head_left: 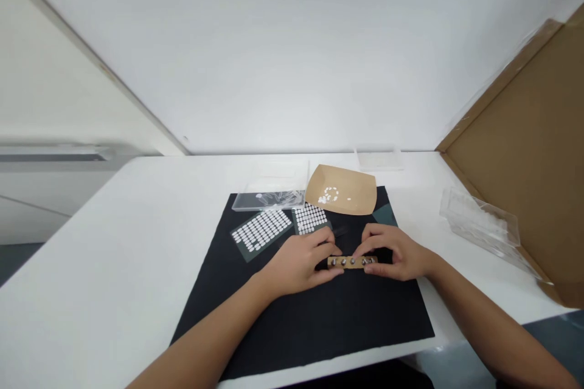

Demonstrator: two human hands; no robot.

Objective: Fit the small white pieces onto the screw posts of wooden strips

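A narrow tan strip with several small shiny metal pieces along its top lies across the black mat. My left hand is closed on the strip's left end, thumb on the near side and fingers on the far side. At the opposite end, my right hand pinches the strip the same way, its index fingertip close to the middle metal piece. Whether the metal pieces are fixed to the strip I cannot tell. Just beyond my left hand lies a sheet of white round stickers, partly covered by its fingers.
The black mat covers part of the white table. A second sticker sheet lies left. Behind are a clear tray of small transparent pieces and a brown paper tray with white bits. Clear plastic containers stand right, by a cardboard panel.
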